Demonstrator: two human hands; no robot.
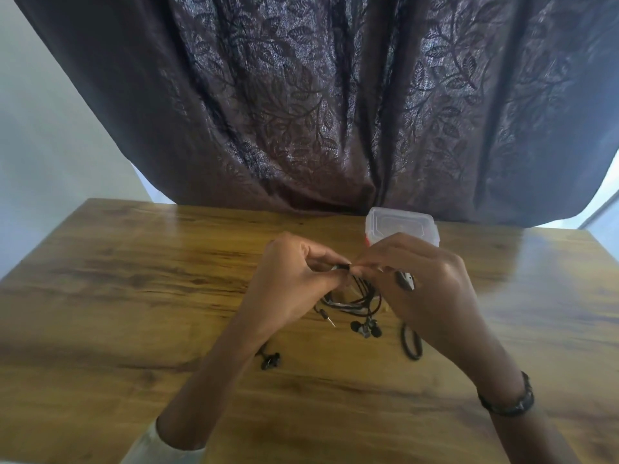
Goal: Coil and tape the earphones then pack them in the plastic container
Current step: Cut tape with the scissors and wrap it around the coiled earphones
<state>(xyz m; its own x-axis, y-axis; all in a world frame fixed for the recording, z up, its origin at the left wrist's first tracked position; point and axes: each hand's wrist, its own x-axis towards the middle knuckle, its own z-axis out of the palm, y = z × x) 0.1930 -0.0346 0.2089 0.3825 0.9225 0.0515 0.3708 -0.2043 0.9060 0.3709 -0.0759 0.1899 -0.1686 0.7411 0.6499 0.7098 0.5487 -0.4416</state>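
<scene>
Both hands meet above the middle of the wooden table. My left hand and my right hand pinch the top of a coil of black earphones between their fingertips. The coil hangs down between the hands, with its earbuds and jack plug resting on the table. A clear plastic container with its lid on stands just behind my right hand. A small dark object shows under the right fingers; I cannot tell what it is.
A second pair of black earbuds lies on the table by my left forearm. A black cable loop lies under my right wrist. A dark leaf-patterned curtain hangs behind the table's far edge.
</scene>
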